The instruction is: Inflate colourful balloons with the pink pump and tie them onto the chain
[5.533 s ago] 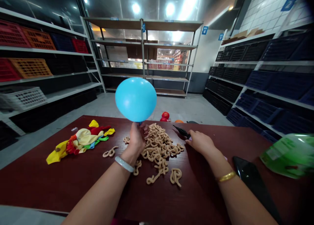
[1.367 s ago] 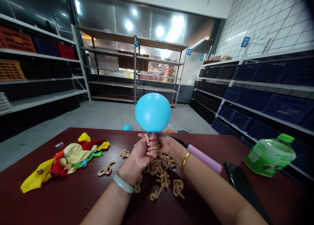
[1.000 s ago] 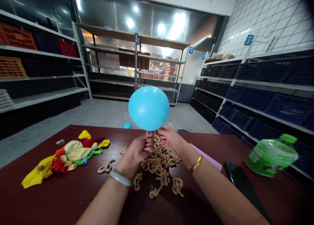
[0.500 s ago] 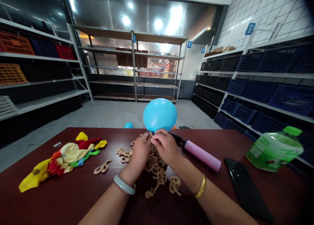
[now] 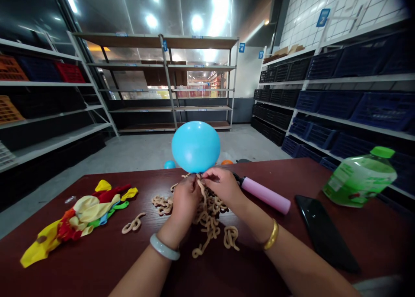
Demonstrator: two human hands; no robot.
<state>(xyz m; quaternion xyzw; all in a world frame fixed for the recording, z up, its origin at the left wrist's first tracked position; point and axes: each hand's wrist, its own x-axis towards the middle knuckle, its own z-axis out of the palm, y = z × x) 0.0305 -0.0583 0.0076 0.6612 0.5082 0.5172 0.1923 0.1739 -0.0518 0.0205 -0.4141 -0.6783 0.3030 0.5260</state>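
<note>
An inflated blue balloon (image 5: 196,146) stands upright over the table's far edge, its neck down between my hands. My left hand (image 5: 185,197) is closed, thumb and fingers pinched at the neck. My right hand (image 5: 223,185) is closed in a pinch against the left fingertips, at the top of a beige curly strand (image 5: 203,190) that hangs below the neck. The fingers partly hide the neck, so how the strand lies around it cannot be seen. Under my hands lies a heap of similar beige strands (image 5: 209,221).
Flat balloons (image 5: 86,210) in several colours lie left on the table (image 5: 97,266). Right are a pink hand pump (image 5: 266,195), a black phone (image 5: 324,230) and a green-capped bottle (image 5: 361,178). Beyond the table, a small blue balloon (image 5: 169,164) and shelving (image 5: 168,85) show.
The balloon and my hands have shifted slightly left in view as the camera moved. My right fingers have changed their pinch, and the beige strand between my hands now shows more plainly.
</note>
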